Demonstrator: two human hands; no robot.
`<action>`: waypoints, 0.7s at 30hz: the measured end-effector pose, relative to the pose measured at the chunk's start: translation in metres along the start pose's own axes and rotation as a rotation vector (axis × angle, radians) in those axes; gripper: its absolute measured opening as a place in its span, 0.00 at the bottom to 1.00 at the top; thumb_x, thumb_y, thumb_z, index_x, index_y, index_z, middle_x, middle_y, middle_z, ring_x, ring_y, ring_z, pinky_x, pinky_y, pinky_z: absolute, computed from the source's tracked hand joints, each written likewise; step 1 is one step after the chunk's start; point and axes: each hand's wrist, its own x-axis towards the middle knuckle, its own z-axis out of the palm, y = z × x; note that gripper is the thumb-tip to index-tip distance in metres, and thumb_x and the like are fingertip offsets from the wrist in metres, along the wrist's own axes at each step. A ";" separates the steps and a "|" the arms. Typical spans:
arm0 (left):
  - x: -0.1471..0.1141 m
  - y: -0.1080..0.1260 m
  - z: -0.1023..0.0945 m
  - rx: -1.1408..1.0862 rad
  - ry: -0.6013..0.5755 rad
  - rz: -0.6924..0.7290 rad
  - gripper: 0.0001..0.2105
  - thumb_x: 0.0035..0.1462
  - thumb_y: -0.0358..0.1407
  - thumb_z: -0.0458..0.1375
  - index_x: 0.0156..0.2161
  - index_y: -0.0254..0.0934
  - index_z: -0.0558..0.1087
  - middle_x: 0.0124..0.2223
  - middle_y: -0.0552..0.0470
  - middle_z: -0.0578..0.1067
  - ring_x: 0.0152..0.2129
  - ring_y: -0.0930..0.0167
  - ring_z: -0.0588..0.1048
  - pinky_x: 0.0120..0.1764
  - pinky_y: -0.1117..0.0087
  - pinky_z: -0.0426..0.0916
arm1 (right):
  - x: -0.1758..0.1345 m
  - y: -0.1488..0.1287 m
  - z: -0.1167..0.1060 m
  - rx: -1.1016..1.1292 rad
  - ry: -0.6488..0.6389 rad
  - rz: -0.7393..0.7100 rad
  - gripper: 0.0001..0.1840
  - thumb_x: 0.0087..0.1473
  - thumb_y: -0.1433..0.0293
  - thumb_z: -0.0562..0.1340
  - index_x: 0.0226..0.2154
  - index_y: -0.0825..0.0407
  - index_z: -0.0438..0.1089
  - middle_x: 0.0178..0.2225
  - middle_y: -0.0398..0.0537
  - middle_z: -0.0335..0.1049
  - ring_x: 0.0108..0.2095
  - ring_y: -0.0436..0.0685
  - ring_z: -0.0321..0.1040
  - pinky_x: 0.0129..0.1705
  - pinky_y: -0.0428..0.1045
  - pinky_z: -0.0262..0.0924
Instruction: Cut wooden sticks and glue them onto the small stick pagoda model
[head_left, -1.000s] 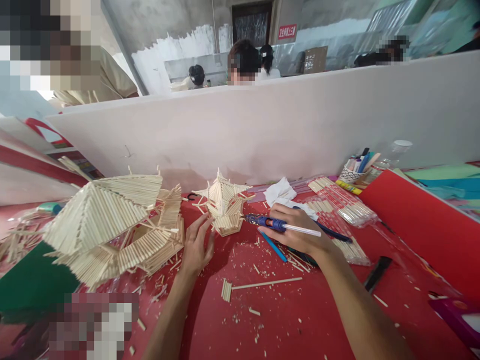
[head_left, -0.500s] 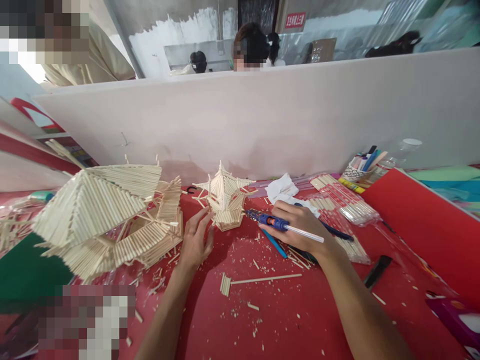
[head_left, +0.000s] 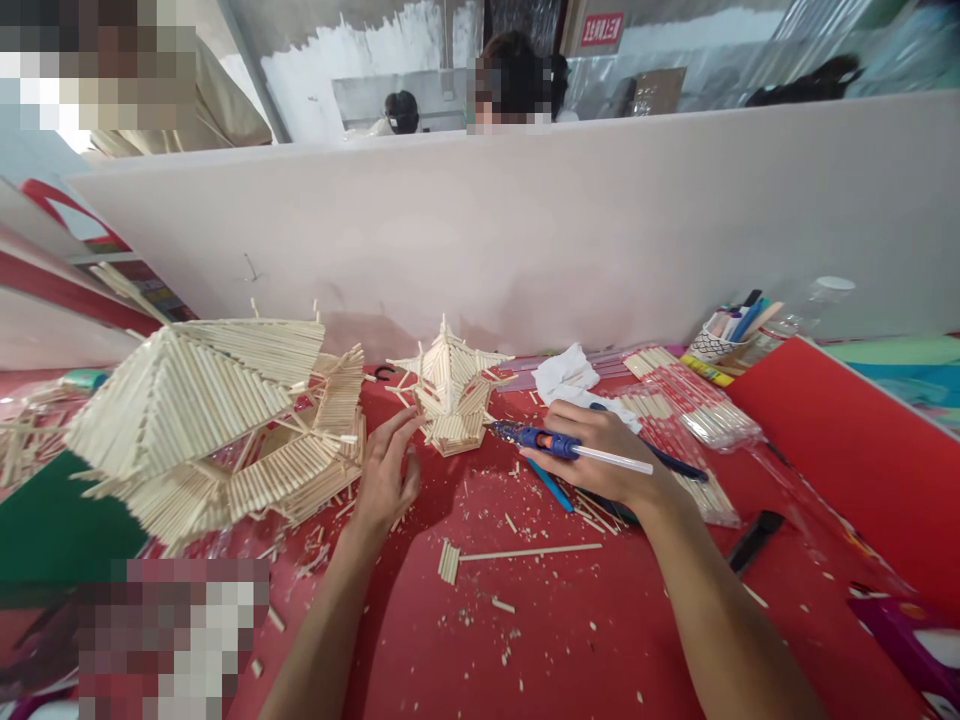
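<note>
A small pavilion model (head_left: 450,385) made of thin wooden sticks stands on the red table, with a pointed roof and upturned corners. My right hand (head_left: 600,447) is closed round a blue glue gun (head_left: 544,441), a clear glue stick poking from its back end. The gun's nozzle points left, close to the model's lower right side; whether it touches I cannot tell. My left hand (head_left: 390,470) lies just left of the small model, fingers apart and holding nothing. A larger stick pavilion (head_left: 202,410) stands further left, near that hand.
Packs of sticks (head_left: 690,405), white tissue (head_left: 566,375) and a pen cup (head_left: 718,337) lie to the right. In front, a long stick (head_left: 532,552) touches a short row of sticks (head_left: 449,562) among scraps. A pale partition (head_left: 525,220) runs behind; people are beyond it.
My left hand has shifted slightly away from the small model. The right hand and glue gun stay nearly in place; the view has tilted a little.
</note>
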 end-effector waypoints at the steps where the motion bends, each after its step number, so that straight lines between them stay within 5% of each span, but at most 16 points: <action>1: 0.000 -0.001 -0.001 0.001 0.007 -0.004 0.25 0.60 0.24 0.49 0.61 0.43 0.64 0.60 0.43 0.69 0.58 0.62 0.68 0.59 0.55 0.65 | 0.000 0.000 0.000 0.008 -0.008 -0.002 0.18 0.64 0.57 0.58 0.27 0.50 0.66 0.30 0.47 0.69 0.32 0.55 0.67 0.33 0.49 0.60; 15: 0.001 0.017 -0.035 0.026 0.071 0.015 0.16 0.62 0.25 0.49 0.52 0.39 0.68 0.46 0.46 0.74 0.45 0.66 0.74 0.49 0.64 0.69 | 0.000 -0.002 -0.004 0.042 0.047 0.040 0.18 0.65 0.56 0.57 0.29 0.50 0.68 0.31 0.47 0.69 0.31 0.54 0.68 0.33 0.49 0.60; 21: -0.036 0.046 -0.044 0.031 -0.191 -0.117 0.09 0.65 0.30 0.49 0.48 0.39 0.68 0.39 0.50 0.76 0.35 0.70 0.76 0.39 0.70 0.70 | 0.001 -0.002 -0.005 0.072 0.026 0.072 0.18 0.63 0.55 0.59 0.28 0.50 0.68 0.31 0.46 0.69 0.32 0.55 0.68 0.34 0.50 0.60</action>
